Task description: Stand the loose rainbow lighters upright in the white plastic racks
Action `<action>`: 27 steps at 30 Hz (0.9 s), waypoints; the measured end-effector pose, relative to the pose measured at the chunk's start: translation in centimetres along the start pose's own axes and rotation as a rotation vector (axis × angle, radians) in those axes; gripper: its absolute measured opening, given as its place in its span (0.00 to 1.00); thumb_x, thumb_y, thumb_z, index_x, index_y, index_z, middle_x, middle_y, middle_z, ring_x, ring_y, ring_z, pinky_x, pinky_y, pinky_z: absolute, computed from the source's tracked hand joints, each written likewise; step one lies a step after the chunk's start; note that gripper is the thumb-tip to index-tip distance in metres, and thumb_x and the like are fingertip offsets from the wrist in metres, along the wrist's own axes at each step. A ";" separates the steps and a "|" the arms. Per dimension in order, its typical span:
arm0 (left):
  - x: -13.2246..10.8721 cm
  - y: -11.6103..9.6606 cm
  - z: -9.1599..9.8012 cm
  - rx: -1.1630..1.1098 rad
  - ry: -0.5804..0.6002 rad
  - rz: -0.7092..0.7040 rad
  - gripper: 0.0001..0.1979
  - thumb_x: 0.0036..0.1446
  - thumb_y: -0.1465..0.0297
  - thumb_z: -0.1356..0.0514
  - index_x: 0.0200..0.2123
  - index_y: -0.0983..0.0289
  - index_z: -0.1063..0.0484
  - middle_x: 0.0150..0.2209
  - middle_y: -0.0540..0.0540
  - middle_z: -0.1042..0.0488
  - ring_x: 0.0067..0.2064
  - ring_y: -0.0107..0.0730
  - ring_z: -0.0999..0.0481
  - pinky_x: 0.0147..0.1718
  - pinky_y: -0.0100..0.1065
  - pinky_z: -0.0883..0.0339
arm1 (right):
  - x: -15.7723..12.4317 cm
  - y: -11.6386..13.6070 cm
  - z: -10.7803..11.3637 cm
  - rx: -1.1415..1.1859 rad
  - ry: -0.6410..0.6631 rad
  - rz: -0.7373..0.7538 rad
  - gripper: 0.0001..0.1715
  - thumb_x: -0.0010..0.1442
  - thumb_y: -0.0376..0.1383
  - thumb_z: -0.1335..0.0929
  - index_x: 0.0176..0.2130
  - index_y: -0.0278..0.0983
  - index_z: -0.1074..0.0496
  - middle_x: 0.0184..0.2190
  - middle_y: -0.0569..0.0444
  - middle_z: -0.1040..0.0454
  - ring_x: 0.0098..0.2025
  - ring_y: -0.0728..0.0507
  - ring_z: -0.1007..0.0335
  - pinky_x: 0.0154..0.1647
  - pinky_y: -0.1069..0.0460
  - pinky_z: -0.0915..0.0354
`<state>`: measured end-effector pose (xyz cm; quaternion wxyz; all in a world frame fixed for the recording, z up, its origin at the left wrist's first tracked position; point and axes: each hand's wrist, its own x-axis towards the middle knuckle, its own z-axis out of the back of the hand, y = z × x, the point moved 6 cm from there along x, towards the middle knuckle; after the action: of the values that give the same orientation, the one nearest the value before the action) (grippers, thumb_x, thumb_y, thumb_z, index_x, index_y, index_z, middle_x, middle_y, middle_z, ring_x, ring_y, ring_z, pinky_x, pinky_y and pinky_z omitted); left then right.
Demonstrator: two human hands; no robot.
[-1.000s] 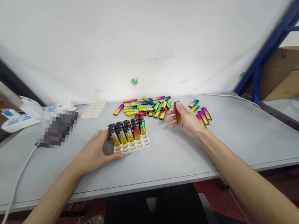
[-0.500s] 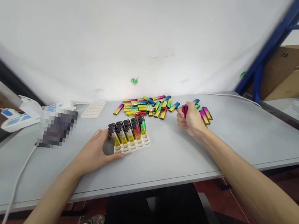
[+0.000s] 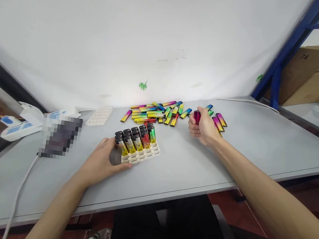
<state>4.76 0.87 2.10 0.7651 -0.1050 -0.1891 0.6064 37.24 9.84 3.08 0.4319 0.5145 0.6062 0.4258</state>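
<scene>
My left hand (image 3: pixel 100 160) is wrapped around the left end of a cream slotted tray (image 3: pixel 147 157), thumb along its front edge. Several lighters (image 3: pixel 139 142) with black tops stand upright in the tray's back slots, their bodies yellow, red and green; the front slots show bare. To the right, my right hand (image 3: pixel 202 126) is closed in a fist around a magenta lighter (image 3: pixel 196 117), thumb over its top; most of it is hidden by the fingers. Shiny rainbow-coloured lighter bodies (image 3: pixel 151 113) lie in a loose heap behind the tray, with more beside the right hand.
A second cream tray (image 3: pixel 99 116) lies near the wall on the left. Beside it are a white power strip (image 3: pixel 23 129), a blurred dark object (image 3: pixel 61 136) and a cable (image 3: pixel 19 190). Cardboard boxes (image 3: pixel 312 75) stand beyond the blue frame (image 3: pixel 275 73) at right.
Almost nothing differs. Both hands keep their places and grips; the view has shifted very slightly.
</scene>
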 end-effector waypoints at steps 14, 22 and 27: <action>0.0 -0.3 0.0 0.010 0.007 -0.028 0.29 0.49 0.45 0.34 0.43 0.60 0.33 0.44 0.57 0.29 0.50 0.51 0.29 0.50 0.48 0.33 | 0.2 -0.7 -0.6 -0.036 0.034 0.050 0.21 0.68 0.50 0.39 0.30 0.39 0.36 0.22 0.58 0.37 0.22 0.49 0.40 0.24 0.54 0.39; 0.0 -0.2 0.0 0.001 -0.013 -0.046 0.27 0.48 0.47 0.33 0.42 0.59 0.32 0.44 0.57 0.27 0.49 0.51 0.28 0.48 0.47 0.32 | -2.5 -0.2 -5.1 -0.436 0.431 0.338 0.17 0.63 0.45 0.29 0.28 0.36 0.27 0.27 0.57 0.29 0.29 0.50 0.37 0.32 0.54 0.39; 0.0 -0.5 0.1 0.000 -0.009 -0.058 0.28 0.49 0.46 0.33 0.43 0.60 0.32 0.43 0.57 0.27 0.49 0.50 0.28 0.48 0.46 0.32 | -2.9 -1.5 -6.9 -0.414 0.440 0.344 0.11 0.62 0.42 0.28 0.35 0.37 0.25 0.30 0.54 0.23 0.31 0.47 0.27 0.37 0.51 0.31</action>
<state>5.14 0.72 2.39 0.7816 -0.0966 -0.1955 0.5845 30.49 6.27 3.75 0.3080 0.4062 0.4901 0.7071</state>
